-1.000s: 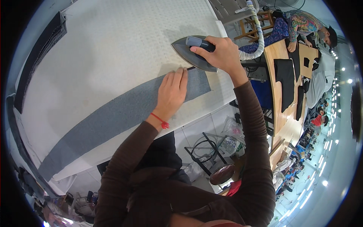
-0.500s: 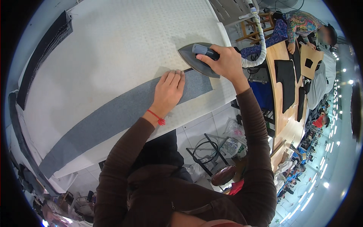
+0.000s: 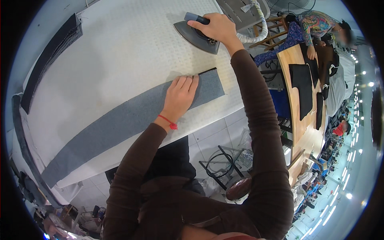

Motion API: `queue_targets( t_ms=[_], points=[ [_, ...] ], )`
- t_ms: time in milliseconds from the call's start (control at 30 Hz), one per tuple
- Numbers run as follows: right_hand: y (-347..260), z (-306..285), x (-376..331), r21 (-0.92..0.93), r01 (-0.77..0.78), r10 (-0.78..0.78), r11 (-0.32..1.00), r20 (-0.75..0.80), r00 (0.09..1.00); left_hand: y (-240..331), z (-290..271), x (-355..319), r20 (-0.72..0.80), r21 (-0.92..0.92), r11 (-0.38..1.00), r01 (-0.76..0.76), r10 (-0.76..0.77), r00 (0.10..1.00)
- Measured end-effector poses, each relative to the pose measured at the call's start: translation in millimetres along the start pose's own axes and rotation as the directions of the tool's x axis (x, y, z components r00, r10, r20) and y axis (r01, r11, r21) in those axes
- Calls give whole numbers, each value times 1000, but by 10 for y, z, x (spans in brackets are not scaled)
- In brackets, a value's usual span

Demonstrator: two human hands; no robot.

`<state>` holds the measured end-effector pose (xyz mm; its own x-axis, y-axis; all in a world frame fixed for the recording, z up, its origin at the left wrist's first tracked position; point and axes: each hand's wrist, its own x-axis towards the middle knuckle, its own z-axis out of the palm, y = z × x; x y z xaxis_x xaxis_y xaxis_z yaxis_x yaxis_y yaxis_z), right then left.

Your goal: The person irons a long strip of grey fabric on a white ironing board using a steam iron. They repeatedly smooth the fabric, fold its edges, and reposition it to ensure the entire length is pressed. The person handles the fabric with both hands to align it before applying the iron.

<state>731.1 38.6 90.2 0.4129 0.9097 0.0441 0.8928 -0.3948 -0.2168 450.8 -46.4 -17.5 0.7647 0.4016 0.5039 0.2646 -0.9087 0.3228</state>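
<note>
My right hand grips the dark handle of an iron. The iron is past the far edge of a long, curved grey cloth strip, apart from it; whether its plate touches the white padded board I cannot tell. My left hand, a red cord at the wrist, lies palm down on the strip near its right end. Its fingers lie side by side with the tips at the far edge; the thumb is hidden. A narrow black edge shows beside those fingertips.
Several dark cloth strips are stacked at the far left. A white-wrapped hose arches behind the iron. To the right, another person works at a wooden table with black cloth pieces. A stool stands below the board.
The iron in my right hand has moved off the strip's right end, away from me and slightly left, uncovering the black edge. My left hand has barely moved.
</note>
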Motion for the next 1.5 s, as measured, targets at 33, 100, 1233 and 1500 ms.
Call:
queue_targets(
  t_ms=[33,100,1233,1500],
  points=[
    [-2,1,22,7,16,-16,1000,-4,1000,3,1,-1,19,-11,1000,16,-15,1000],
    [-1,4,35,14,24,-24,1000,-1,1000,4,8,0,63,35,999,12,-14,998],
    [145,-87,-1076,29,116,-116,993,-21,993,-469,-339,-122,-15,-160,987,-31,29,999],
    [159,-32,-1085,7,168,-167,986,-73,983,-737,-538,-163,98,-26,949,-314,315,944]
  ],
)
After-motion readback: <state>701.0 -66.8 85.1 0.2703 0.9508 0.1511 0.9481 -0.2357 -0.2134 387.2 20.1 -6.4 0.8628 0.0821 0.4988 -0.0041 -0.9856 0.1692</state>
